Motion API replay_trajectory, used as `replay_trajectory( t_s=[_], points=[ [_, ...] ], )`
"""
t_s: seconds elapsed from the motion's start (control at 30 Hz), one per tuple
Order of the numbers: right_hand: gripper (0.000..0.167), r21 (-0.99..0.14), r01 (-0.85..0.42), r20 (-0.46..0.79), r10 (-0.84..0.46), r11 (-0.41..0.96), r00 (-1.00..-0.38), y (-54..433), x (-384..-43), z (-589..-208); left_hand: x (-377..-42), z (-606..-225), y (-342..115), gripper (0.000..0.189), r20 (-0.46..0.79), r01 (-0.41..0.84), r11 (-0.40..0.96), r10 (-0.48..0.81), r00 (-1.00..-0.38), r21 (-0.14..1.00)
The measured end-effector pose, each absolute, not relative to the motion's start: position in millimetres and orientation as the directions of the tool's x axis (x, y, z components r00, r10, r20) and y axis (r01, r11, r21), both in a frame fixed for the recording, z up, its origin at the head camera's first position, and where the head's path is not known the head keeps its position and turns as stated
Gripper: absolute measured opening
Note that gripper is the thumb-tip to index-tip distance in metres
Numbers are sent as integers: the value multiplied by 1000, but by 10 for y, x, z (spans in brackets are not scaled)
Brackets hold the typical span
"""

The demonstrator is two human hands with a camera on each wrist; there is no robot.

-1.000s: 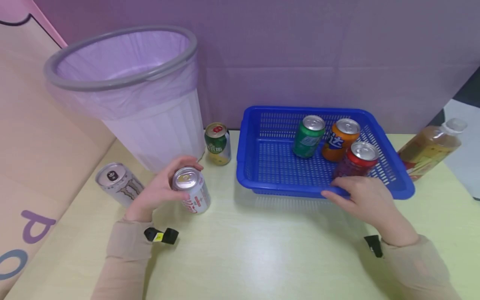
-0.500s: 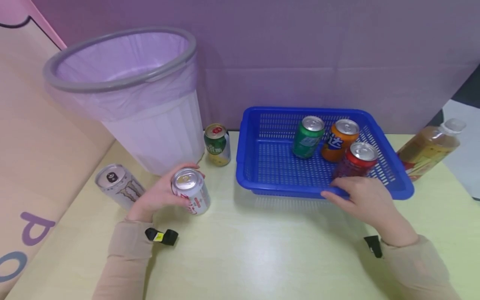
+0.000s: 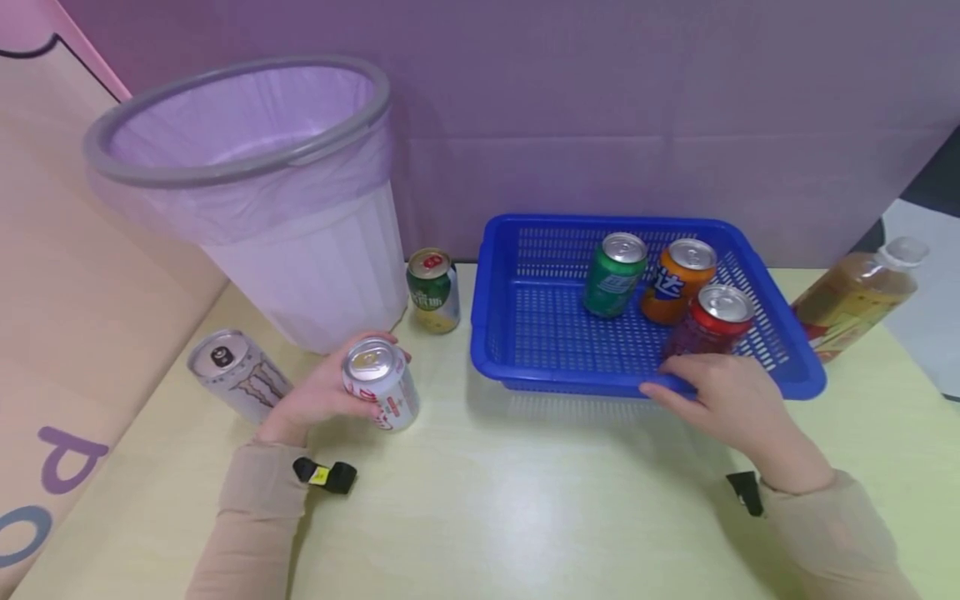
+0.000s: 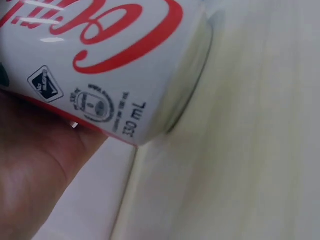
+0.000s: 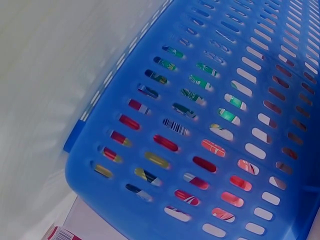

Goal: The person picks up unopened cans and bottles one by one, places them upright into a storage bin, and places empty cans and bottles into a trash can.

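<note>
My left hand (image 3: 322, 393) grips a white Coca-Cola can (image 3: 396, 402) with red lettering, its thumb on the near side and its fingers round the back. In the left wrist view the Coca-Cola can (image 4: 115, 45) shows its base at the tabletop; whether it touches is hard to tell. My right hand (image 3: 723, 404) holds the near rim of a blue plastic basket (image 3: 555, 377), thumb outside and the other fingers over the edge. Inside the basket stand a green can (image 3: 615, 279), an orange can (image 3: 675, 283) and a red can (image 3: 708, 325), the last right behind that hand.
A white bin (image 3: 322, 258) with a purple liner stands at the back left. Beside it is a green-and-gold can (image 3: 433, 292). A grey-white Monster can (image 3: 240, 375) stands left of my left hand. A bottle of amber drink (image 3: 858, 296) stands right of the basket.
My left hand's fingers have slid slightly lower round the Coca-Cola can. My right hand stays on the basket rim. The view has shifted very slightly.
</note>
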State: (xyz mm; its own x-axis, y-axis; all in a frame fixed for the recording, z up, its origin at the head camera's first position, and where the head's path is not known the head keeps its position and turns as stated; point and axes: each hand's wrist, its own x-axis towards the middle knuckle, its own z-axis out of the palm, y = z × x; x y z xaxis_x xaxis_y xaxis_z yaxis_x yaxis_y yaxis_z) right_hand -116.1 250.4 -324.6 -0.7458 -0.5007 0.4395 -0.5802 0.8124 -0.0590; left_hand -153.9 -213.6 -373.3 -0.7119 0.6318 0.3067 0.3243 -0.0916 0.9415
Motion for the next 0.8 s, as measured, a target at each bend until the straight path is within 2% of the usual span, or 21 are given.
replay_trajectory(
  t_s=[0.17,0.8],
  points=[
    [36,-56,-580,440,-501,813,-745,2505,-1165,-3253,-1546,-3759,-2117,72,345,359,-115,640,-687,926],
    [38,-50,-585,451,-504,809,-736,2511,-1165,-3262,-1550,-3788,-2092,67,333,347,-102,615,-715,932]
  ],
)
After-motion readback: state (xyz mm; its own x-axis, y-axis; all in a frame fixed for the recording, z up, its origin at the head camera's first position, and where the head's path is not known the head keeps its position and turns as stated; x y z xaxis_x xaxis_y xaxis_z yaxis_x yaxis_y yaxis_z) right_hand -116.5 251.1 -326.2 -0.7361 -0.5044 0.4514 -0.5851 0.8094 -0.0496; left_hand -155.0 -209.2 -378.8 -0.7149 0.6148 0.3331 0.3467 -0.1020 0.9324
